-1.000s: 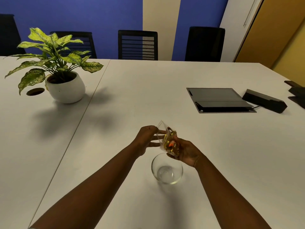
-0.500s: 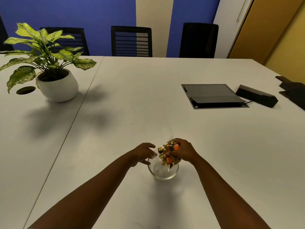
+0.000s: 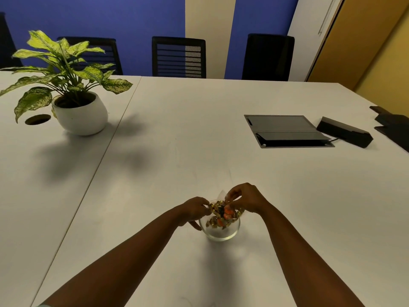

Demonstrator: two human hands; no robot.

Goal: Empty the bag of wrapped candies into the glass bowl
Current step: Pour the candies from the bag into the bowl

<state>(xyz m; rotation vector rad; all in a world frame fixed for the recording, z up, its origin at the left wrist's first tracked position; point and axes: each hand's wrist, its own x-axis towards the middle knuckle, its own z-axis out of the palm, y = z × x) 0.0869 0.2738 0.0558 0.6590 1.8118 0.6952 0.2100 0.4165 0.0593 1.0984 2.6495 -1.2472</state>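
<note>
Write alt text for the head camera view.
Both hands, left hand and right hand, hold a clear bag of wrapped candies over a glass bowl on a white table. A potted plant stands far left.

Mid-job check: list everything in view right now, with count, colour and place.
glass bowl: one, clear, on the near table, between the hands
bag: one, clear, held over the bowl
wrapped candies: a cluster, mostly gold, some orange, at the bowl's mouth; count unclear
potted plant: one, green leaves, white pot, far left
table: white, seam running left of centre
floor box lid: one, grey, far right
black device: one, beside the lid
chairs: at least three, black, behind the table
left hand: pinching the bag
right hand: pinching the bag
</note>
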